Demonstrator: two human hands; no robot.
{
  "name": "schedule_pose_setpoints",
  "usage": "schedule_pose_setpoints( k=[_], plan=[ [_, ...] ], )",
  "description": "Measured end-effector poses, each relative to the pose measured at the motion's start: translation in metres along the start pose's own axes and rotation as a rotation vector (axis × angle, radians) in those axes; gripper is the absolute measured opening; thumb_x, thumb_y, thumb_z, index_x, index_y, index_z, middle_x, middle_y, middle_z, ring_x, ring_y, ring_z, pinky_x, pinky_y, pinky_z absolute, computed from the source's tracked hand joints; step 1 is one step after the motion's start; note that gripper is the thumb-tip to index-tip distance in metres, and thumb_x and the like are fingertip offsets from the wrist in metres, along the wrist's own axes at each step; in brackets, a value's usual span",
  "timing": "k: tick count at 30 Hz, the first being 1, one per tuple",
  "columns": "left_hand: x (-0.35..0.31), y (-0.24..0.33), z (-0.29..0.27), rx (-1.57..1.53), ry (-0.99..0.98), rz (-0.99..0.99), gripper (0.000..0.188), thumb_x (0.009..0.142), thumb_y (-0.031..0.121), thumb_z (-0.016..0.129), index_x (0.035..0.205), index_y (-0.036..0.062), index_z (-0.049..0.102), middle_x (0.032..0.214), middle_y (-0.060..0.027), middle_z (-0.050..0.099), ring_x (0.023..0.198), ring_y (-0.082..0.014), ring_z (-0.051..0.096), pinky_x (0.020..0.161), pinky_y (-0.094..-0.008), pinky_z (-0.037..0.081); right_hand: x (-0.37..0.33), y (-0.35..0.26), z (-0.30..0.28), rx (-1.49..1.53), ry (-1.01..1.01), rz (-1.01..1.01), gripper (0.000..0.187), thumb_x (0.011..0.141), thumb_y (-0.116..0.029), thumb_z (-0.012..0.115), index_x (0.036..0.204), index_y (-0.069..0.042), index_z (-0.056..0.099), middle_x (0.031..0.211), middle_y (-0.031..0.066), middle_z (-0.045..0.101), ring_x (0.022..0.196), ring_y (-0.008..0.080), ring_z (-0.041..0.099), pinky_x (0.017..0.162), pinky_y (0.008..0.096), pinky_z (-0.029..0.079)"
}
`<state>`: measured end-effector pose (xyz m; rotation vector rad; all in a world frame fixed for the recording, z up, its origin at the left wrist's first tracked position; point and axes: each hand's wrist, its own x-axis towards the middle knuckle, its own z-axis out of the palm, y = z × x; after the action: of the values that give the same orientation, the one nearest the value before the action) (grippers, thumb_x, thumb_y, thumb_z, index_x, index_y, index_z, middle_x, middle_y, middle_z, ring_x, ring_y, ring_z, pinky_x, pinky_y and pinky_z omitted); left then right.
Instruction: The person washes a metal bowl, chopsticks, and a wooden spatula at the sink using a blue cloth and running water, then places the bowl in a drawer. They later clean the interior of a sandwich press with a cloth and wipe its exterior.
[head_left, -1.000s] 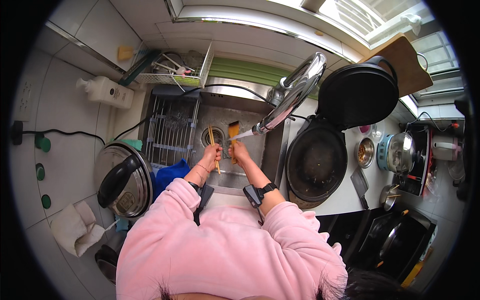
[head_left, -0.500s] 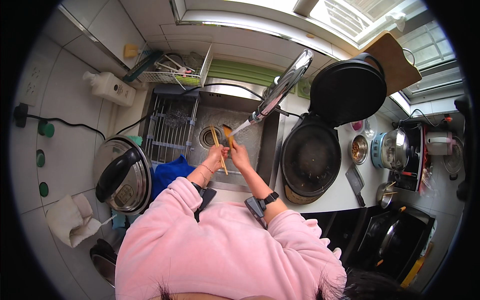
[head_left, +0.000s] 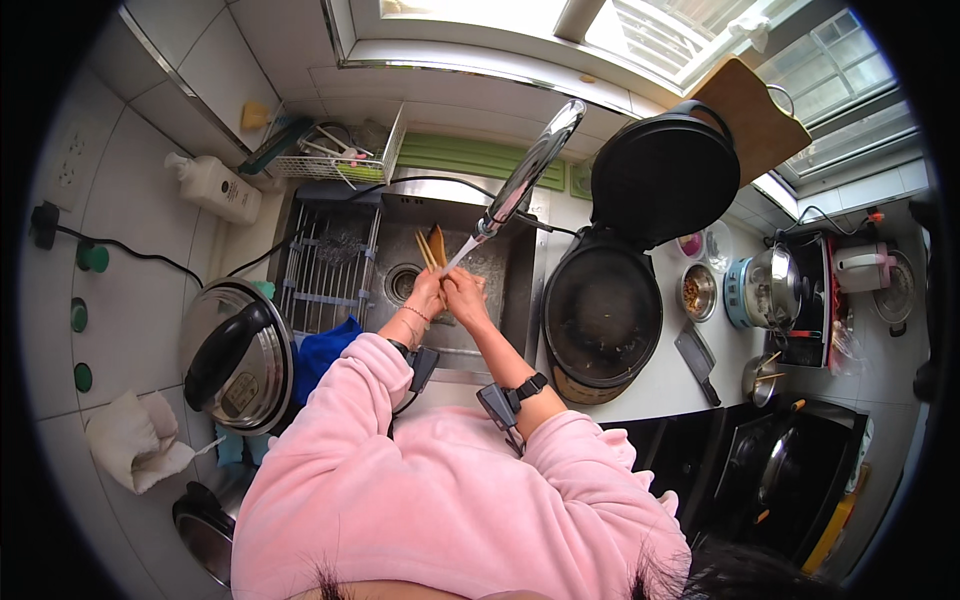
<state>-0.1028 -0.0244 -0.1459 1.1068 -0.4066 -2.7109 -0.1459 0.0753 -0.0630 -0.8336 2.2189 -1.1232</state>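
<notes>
In the sink (head_left: 510,300), my left hand (head_left: 428,295) is closed round a pair of wooden chopsticks (head_left: 427,251), their ends pointing away from me. Right against it, my right hand (head_left: 465,298) is closed at the handle of an orange-brown wooden spatula (head_left: 437,240). The spatula's blade stands beside the chopsticks, and the fingers hide both lower parts. From the chrome faucet (head_left: 530,170) a stream of water runs down onto my hands.
A drying rack (head_left: 330,255) with a scouring pad spans the sink's left side. Left stands a lidded pot (head_left: 240,350) near a blue cloth (head_left: 325,355). On the right counter are an opened black electric griddle (head_left: 603,315), a cleaver (head_left: 697,360) and a metal bowl of food (head_left: 697,290).
My hands have come together under the water. The spatula has shifted left to lie alongside the chopsticks. The whole view has shifted slightly.
</notes>
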Motion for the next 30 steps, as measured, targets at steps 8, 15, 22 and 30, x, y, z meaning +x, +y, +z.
schedule_pose_setpoints(
  k=[8, 15, 22, 30],
  plan=[
    [-0.045, 0.027, -0.021, 0.206, 0.177, -0.362, 0.02, 0.097, 0.015, 0.037, 0.089, -0.0005, 0.047, 0.066, -0.0071, 0.053, 0.049, -0.0153, 0.053, 0.044, -0.025, 0.049, 0.029, -0.029, -0.08, 0.229, 0.595, 0.012, 0.018, 0.089, -0.012, 0.044, 0.086, -0.001, 0.058, 0.086, 0.0157, 0.06, 0.084, 0.0315, 0.058, 0.077, 0.0394, 0.045],
    [-0.143, 0.076, 0.002, 0.095, -0.131, -0.341, 0.025, 0.098, 0.017, 0.039, 0.11, -0.002, 0.048, 0.073, -0.0009, 0.048, 0.048, -0.0025, 0.039, 0.037, -0.0138, 0.035, 0.054, -0.027, -0.093, 0.355, 0.686, -0.167, 0.018, 0.091, -0.012, 0.045, 0.095, 0.0, 0.059, 0.09, 0.0102, 0.061, 0.085, 0.022, 0.058, 0.08, 0.0333, 0.044],
    [-0.172, 0.092, -0.013, 0.439, 0.127, -0.17, 0.019, 0.097, 0.018, 0.039, 0.088, 0.0047, 0.048, 0.065, 0.0001, 0.047, 0.044, -0.0045, 0.04, 0.035, -0.0166, 0.031, -0.07, -0.051, 0.003, -0.198, -0.154, -0.18, 0.015, 0.08, -0.013, 0.057, 0.081, 0.0, 0.064, 0.082, 0.0183, 0.064, 0.077, 0.0356, 0.061, 0.072, 0.0439, 0.049],
    [-0.222, 0.107, 0.011, 0.438, -0.099, -0.051, 0.025, 0.097, 0.024, 0.044, 0.103, 0.0009, 0.052, 0.072, 0.0005, 0.049, 0.047, -0.0022, 0.041, 0.036, -0.0153, 0.031, -0.121, -0.109, 0.107, -0.275, -0.372, -1.076, 0.024, 0.073, -0.008, 0.055, 0.096, -0.01, 0.062, 0.099, 0.0136, 0.058, 0.095, 0.0301, 0.056, 0.078, 0.0403, 0.048]
  ],
)
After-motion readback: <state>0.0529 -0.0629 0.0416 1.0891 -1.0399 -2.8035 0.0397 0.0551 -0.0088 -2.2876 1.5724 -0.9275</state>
